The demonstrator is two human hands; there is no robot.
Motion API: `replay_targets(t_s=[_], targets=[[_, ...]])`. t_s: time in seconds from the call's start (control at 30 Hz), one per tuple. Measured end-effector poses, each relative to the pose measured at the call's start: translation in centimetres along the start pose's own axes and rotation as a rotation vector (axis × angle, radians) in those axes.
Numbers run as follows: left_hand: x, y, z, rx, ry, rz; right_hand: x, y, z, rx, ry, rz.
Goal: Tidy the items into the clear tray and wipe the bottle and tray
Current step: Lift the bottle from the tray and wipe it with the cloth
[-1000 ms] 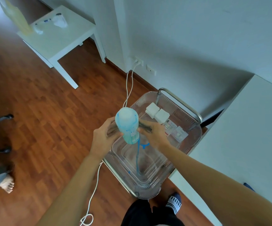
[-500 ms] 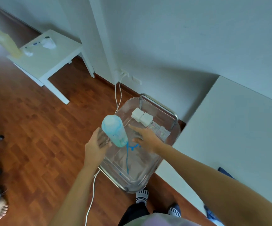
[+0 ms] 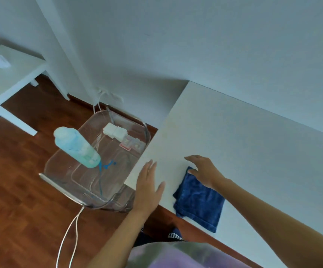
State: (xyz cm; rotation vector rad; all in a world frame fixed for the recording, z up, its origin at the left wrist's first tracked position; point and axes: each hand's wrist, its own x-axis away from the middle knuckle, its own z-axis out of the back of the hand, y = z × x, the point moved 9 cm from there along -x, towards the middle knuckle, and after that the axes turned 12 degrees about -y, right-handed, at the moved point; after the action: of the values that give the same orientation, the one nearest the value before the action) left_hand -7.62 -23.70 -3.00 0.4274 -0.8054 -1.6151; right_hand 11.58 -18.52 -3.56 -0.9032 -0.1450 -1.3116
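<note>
While the blue cloth (image 3: pixel 199 198) lies flat on the white table (image 3: pixel 253 144) directly under the right hand (image 3: pixel 205 172) — fingers spread, empty, touching its far edge — the left hand (image 3: pixel 149 188), flat and empty, hovers beside it, bottle (image 3: pixel 76 147) standing in the clear tray (image 3: pixel 60 171) further left.

Right hand (image 3: pixel 205 171): spread, fingertips on far edge of blue cloth (image 3: pixel 199 200), white table (image 3: pixel 253 142).
Left hand (image 3: pixel 149 186): flat, empty, over table corner.
Bottle (image 3: pixel 76 147): standing in clear tray (image 3: pixel 64 182), pale blue.
Tray contents: two white blocks (image 3: pixel 114 131) at far end.

Both hands off bottle (image 3: pixel 77 147); right hand (image 3: pixel 205 172) now on blue cloth (image 3: pixel 199 200), left hand (image 3: pixel 149 185) over table edge.
</note>
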Motion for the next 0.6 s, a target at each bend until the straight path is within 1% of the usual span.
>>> replay_targets(t_s=[0.1, 0.17, 0.2, 0.27, 0.37, 0.4, 0.5, 0.6], targets=[[-0.8, 1.5, -6.6, -0.124, -0.242, 0.025, 2.0, 4.0, -1.8, 0.033, -0.032, -0.092], [-0.5, 1.9, -9.6, -0.224, -0.343, 0.068, 2.9, 5.2, -2.8, 0.045, -0.023, -0.123], [-0.3, 2.1, -10.5, -0.253, -0.357, 0.081, 3.2, 5.5, -3.2, 0.056, -0.008, -0.130], [0.0, 2.7, -11.1, -0.242, -0.307, 0.073, 3.5, 6.1, -3.7, 0.080, 0.040, -0.156], [0.2, 3.4, -10.8, -0.122, -0.234, 0.081, 3.5, 6.2, -3.3, 0.137, 0.106, -0.191], [0.3, 3.3, -10.5, -0.064, -0.228, 0.106, 3.4, 5.8, -3.0, 0.156, 0.093, -0.197], [0.8, 2.8, -9.1, 0.196, -0.183, 0.148, 3.1, 4.4, -2.5, 0.124, 0.053, -0.150], [1.7, 1.9, -6.3, 0.378, -0.122, 0.153, 3.1, 1.9, -0.7, -0.021, 0.061, -0.031]])
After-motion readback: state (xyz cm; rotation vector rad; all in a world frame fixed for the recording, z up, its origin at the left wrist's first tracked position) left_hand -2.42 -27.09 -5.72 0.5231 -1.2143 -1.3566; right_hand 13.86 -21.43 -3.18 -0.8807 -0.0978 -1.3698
